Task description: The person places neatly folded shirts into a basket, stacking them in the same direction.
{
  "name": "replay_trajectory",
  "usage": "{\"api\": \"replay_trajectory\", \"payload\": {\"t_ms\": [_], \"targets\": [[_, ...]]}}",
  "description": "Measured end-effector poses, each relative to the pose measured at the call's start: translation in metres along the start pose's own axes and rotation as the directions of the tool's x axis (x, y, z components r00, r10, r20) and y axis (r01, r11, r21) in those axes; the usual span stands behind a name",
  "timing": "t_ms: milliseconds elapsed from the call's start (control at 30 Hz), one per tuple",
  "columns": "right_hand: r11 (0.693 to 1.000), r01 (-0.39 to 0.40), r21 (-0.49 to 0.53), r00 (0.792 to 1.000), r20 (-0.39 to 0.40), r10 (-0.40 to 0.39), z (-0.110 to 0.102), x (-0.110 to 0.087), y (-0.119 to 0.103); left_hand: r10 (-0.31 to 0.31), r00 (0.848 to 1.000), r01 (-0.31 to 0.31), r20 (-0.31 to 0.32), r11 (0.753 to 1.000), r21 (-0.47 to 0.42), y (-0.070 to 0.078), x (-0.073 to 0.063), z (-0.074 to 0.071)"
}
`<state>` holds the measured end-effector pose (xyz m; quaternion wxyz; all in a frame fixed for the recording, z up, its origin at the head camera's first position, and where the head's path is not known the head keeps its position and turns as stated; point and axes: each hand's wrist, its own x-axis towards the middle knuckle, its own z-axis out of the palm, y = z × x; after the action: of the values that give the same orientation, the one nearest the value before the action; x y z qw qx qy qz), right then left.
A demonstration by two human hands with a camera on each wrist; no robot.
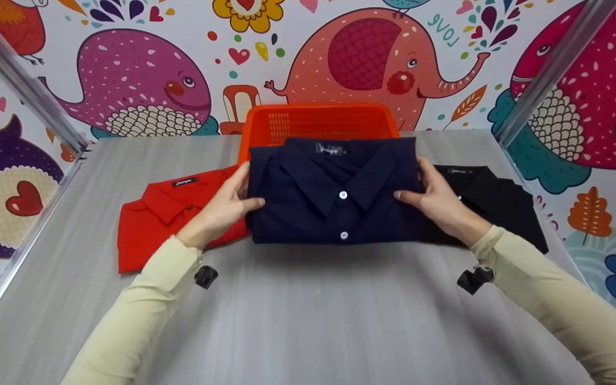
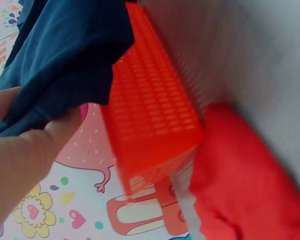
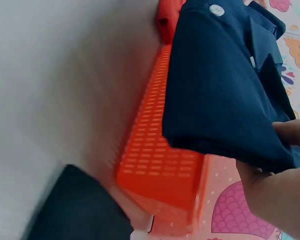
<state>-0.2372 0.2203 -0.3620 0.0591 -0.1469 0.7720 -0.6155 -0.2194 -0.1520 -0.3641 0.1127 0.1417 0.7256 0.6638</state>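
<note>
A folded navy shirt (image 1: pixel 308 208) with white buttons and a dark neck label is held up level between both hands, above the table. My left hand (image 1: pixel 225 206) pinches its left edge, thumb on the front and fingers behind. At the opposite edge my right hand (image 1: pixel 436 200) grips it the same way. Both wrist views show the shirt's folded layers between thumb and fingers, in the left wrist view (image 2: pixel 70 60) and the right wrist view (image 3: pixel 215 90) alike. Behind the shirt stands an orange basket (image 1: pixel 318 109), its front mostly hidden in the head view.
A folded red shirt (image 1: pixel 147 235) lies on the grey table (image 1: pixel 308 321) to the left of the basket. On the right lies a folded black shirt (image 1: pixel 500 198), partly behind my right hand. Cartoon-printed walls with metal posts (image 1: pixel 554 75) enclose the back and sides.
</note>
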Motion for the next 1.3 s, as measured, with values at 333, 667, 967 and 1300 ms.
{"api": "replay_trajectory", "payload": {"t_ms": [333, 667, 967, 1300], "targets": [[0.985, -0.030, -0.168, 0.997, -0.077, 0.017, -0.007, 0.038, -0.030, 0.010, 1.000, -0.010, -0.007, 0.999, 0.053, 0.026, 0.041, -0.011], [0.922, -0.008, -0.388, 0.986, -0.157, -0.057, -0.013, 0.086, -0.036, 0.028, 0.994, -0.028, -0.107, 1.000, 0.000, 0.034, 0.085, -0.023], [0.856, -0.031, -0.516, 0.976, -0.198, -0.084, -0.007, 0.121, -0.022, 0.031, 0.933, 0.099, -0.360, 0.936, 0.339, 0.029, 0.115, -0.010], [0.803, -0.119, -0.584, 0.971, -0.236, -0.028, 0.006, 0.137, -0.016, 0.120, 0.871, 0.150, -0.476, 0.858, 0.492, 0.019, 0.131, 0.004]]}}
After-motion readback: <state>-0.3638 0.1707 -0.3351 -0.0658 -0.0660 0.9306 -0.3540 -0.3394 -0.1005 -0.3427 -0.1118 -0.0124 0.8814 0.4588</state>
